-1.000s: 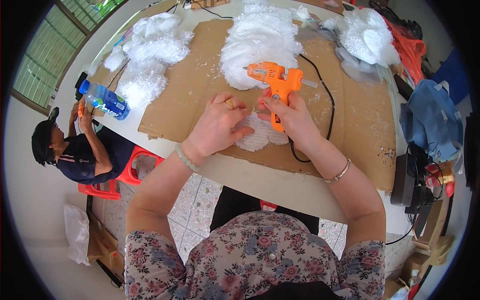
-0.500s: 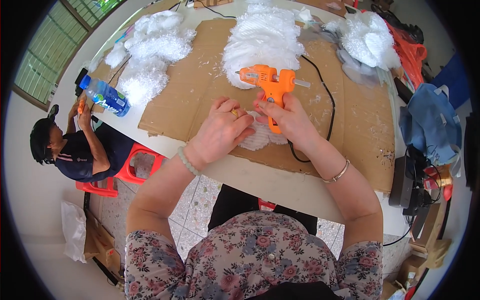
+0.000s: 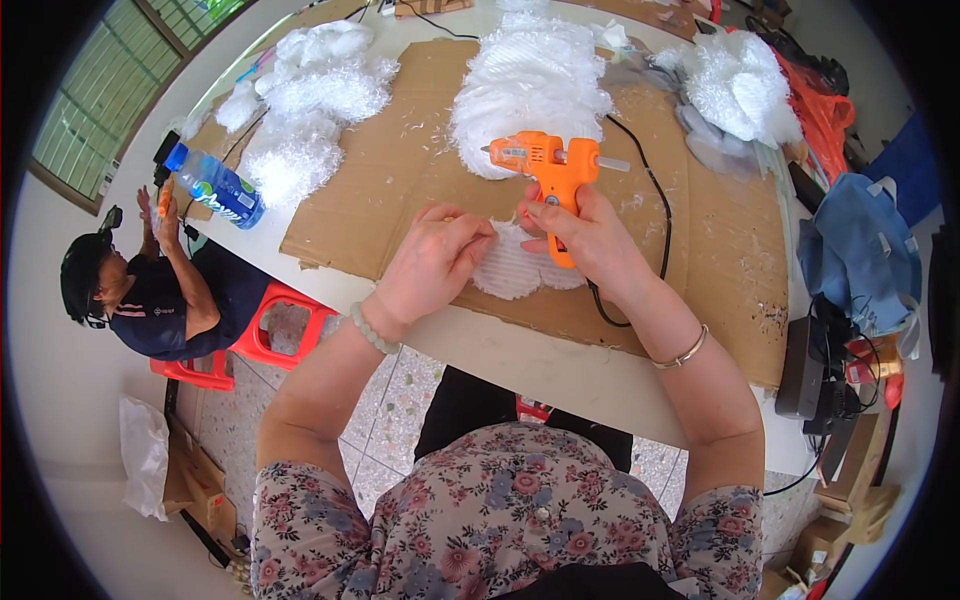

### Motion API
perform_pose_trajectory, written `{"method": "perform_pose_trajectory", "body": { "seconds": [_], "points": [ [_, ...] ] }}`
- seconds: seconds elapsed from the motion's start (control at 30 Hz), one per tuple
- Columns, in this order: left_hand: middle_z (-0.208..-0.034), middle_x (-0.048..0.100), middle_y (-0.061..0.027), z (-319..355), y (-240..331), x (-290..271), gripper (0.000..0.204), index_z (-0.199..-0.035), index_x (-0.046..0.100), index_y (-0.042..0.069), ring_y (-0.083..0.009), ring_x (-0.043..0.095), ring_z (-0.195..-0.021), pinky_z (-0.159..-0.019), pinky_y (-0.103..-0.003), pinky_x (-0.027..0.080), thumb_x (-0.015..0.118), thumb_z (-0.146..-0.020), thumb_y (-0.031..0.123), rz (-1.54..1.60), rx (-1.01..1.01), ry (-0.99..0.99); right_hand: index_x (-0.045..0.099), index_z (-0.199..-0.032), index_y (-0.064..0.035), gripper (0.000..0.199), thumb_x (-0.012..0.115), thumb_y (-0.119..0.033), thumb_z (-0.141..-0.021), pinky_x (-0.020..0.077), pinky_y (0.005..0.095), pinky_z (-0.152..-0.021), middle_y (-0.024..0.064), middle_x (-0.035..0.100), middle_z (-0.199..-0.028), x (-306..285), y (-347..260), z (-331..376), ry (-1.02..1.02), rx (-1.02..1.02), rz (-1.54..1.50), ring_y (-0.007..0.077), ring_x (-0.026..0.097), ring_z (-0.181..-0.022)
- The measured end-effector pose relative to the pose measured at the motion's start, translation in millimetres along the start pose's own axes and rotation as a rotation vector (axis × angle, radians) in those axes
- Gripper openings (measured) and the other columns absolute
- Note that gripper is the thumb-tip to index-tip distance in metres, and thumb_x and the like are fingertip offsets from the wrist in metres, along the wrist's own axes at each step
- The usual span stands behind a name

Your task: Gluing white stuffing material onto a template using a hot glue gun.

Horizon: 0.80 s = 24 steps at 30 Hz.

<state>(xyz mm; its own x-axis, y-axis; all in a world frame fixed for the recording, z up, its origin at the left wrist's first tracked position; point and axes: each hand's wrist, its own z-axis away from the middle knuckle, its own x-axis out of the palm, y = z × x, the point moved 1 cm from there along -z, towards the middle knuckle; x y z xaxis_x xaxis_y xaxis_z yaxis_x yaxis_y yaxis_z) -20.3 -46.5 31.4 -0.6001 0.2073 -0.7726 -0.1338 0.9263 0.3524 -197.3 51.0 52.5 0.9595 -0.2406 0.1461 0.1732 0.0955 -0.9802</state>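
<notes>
My right hand (image 3: 600, 240) grips an orange hot glue gun (image 3: 560, 190) by its handle, the nozzle turned to the left and a clear glue stick poking out of its back end. Below the gun lies a small white ribbed fabric piece (image 3: 515, 268) with fuzzy edges. At that piece's upper left edge, my left hand (image 3: 430, 255) has thumb and forefinger pinched together on it; the fingertips partly cover the spot. Just beyond the gun, a larger stack of white fringed fabric pieces (image 3: 530, 85) rests on a flat cardboard sheet (image 3: 390, 215).
Fluffy white heaps (image 3: 320, 90) lie at the far left, another white heap (image 3: 735, 85) at the far right. A blue-capped bottle (image 3: 220, 190) stands by the left table edge, near a seated person (image 3: 165, 300). The gun's black cord (image 3: 655, 180) loops right. A blue bag (image 3: 860, 240) is at right.
My left fingers have straightened into a pinch at the white piece's edge, uncovering more of it. The glue gun has shifted slightly right in my right hand.
</notes>
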Motion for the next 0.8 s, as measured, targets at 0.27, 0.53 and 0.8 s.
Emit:
{"method": "perform_pose_trajectory", "body": {
  "seconds": [0.27, 0.53, 0.8],
  "points": [
    [-0.083, 0.065, -0.0133, 11, -8, -13, 0.008, -0.09, 0.063, 0.001, -0.033, 0.059, -0.084, -0.077, -0.038, 0.048, 0.058, -0.084, 0.001, 0.288, -0.325, 0.188, 0.051, -0.114, 0.0027, 0.03, 0.059, -0.015, -0.091, 0.0513, 0.0308, -0.087, 0.0083, 0.061, -0.106, -1, -5, 1, 0.043, -0.16, -0.002, 0.0155, 0.061, -0.097],
    [-0.082, 0.065, -0.0119, 1, 5, 0, 0.02, -0.095, 0.057, 0.003, -0.0338, 0.059, -0.091, -0.089, -0.043, 0.043, 0.057, -0.077, -0.003, 0.046, -0.073, 0.101, 0.051, -0.114, 0.0026, 0.029, 0.058, -0.015, -0.092, 0.0529, 0.0313, -0.085, 0.0087, 0.06, -0.105, 11, 20, -12, -0.007, -0.106, 0.009, 0.0157, 0.06, -0.096],
    [-0.081, 0.065, -0.0082, 7, 13, -5, 0.028, -0.097, 0.057, 0.007, -0.0295, 0.058, -0.096, -0.095, -0.047, 0.038, 0.063, -0.071, -0.001, -0.225, 0.149, -0.001, 0.051, -0.116, 0.0017, 0.027, 0.056, -0.011, -0.092, 0.0555, 0.0348, -0.083, 0.0095, 0.059, -0.107, -25, -21, 27, 0.146, -0.146, 0.099, 0.0186, 0.06, -0.101]
  ]
}}
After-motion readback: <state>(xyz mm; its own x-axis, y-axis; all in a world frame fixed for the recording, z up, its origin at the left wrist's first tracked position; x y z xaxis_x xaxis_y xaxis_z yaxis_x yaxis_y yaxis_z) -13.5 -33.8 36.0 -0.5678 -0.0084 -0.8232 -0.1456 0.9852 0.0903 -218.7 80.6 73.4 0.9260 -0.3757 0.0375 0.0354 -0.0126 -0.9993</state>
